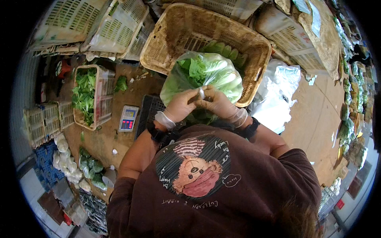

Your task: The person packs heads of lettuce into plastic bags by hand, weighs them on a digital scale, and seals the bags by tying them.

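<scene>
A clear plastic bag full of leafy green vegetables with pale stalks is in front of my body, overlapping the near side of a crate. My left hand, in a thin translucent glove, pinches the bag's gathered neck. From the other side my right hand, gloved the same way, grips that twisted neck too. The fingertips of both hands meet there, partly hiding the plastic. More greens lie behind the bag in the large soiled plastic crate.
On the left, a digital scale with a lit display sits near a crate of greens. White plastic bags lie on the right. Stacked crates stand beyond. Bagged produce rests on the floor at lower left.
</scene>
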{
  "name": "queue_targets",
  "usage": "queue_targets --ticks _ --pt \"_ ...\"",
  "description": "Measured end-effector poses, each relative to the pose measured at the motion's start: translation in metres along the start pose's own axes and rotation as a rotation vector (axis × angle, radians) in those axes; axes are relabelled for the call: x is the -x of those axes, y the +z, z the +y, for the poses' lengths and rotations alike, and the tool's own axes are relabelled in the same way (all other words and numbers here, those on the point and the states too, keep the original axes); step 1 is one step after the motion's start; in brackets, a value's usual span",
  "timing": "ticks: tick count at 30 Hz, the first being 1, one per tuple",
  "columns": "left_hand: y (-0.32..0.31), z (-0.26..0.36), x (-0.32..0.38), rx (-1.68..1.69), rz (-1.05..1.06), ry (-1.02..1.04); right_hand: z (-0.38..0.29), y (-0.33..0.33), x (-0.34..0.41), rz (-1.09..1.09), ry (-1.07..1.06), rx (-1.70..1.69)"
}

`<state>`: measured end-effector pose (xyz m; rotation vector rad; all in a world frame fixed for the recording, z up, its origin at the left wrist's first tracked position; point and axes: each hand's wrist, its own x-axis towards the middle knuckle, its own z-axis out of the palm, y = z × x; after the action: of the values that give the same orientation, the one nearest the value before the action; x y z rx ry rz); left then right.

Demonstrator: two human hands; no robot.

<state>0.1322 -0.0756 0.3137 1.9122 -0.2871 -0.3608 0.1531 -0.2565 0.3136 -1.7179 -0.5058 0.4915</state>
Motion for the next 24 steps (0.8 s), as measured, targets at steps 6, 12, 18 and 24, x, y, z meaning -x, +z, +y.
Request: queue_targets --ticks 6,12,18,24 --pt "-0.001 0.011 -0.004 -0.126 0.12 -0.002 -0.01 0.006 0.008 0.152 0.072 0.125" --pt "-0.004 0.011 -0.003 -0.07 0.067 0.068 0.0 0.0 0.008 0.253 0.486 -0.402" --pt "-0.008 0.022 -0.003 -0.148 0.216 0.381 0.01 -0.025 -0.004 0.158 0.354 -0.591" --pt "-0.021 0.042 0.01 -0.046 -0.107 0.164 -0.037 -0.052 -0.019 -0.495 -0.084 0.2"
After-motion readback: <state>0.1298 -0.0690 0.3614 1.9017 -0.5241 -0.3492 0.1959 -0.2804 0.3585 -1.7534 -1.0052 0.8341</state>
